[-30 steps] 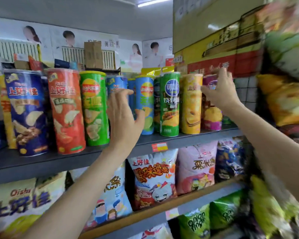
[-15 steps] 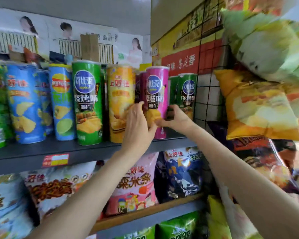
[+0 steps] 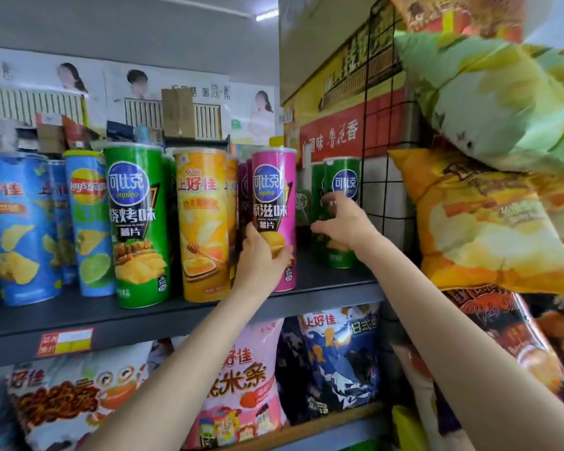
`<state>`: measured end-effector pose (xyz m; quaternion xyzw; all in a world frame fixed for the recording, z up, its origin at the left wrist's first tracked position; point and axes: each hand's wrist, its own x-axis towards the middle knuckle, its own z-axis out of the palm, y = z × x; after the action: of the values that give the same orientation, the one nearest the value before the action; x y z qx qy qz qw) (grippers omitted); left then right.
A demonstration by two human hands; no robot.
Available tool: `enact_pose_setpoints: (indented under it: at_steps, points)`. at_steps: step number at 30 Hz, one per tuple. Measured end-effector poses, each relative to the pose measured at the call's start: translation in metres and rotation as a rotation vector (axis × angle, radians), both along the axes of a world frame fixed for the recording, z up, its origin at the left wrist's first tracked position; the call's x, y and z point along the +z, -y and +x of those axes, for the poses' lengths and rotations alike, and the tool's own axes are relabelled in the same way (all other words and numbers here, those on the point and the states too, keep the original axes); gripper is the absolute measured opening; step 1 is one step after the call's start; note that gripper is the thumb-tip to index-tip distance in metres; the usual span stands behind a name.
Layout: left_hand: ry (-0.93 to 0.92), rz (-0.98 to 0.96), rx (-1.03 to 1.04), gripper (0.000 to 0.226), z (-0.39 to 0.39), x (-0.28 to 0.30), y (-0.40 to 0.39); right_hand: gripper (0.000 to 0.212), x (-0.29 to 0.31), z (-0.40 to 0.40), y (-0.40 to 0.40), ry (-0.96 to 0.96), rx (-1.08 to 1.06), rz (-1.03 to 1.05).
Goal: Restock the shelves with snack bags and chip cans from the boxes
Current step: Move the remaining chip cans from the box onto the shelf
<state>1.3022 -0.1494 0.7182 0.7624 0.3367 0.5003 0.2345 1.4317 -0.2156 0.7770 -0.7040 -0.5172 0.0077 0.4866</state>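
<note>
Left hand [image 3: 261,258] wrapped round pink Copico chip can [image 3: 274,219], upright on dark shelf [image 3: 176,317], centre frame. At 3 o'clock of it, right hand [image 3: 342,222], fingers loosely spread, against green Copico can [image 3: 342,177]. Farther at 9 o'clock: orange Oishi can [image 3: 202,222].

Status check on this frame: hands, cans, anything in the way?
Left hand grips pink can at shelf front. Right hand open, reaching the green can farther back. Nothing blocking between them.
</note>
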Motion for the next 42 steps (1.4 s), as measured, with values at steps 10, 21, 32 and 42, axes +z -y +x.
enact_pose_setpoints:
  at_steps: [10,21,32,42]
  points:
    - [-0.019,0.027,-0.023,0.075,0.003,-0.003,-0.007,0.088,-0.028,0.041,-0.057,-0.139,-0.391,0.166]
    - [-0.020,0.041,-0.044,0.076,0.001,-0.005,-0.009,0.080,-0.032,0.047,-0.059,-0.102,-0.404,0.134]
    - [-0.046,0.009,-0.083,0.089,0.008,-0.006,-0.008,0.075,-0.026,-0.038,-0.026,-0.086,0.129,0.218]
    - [0.056,-0.045,0.050,0.071,0.022,0.005,-0.026,0.075,-0.024,-0.008,-0.019,-0.111,-0.064,0.234]
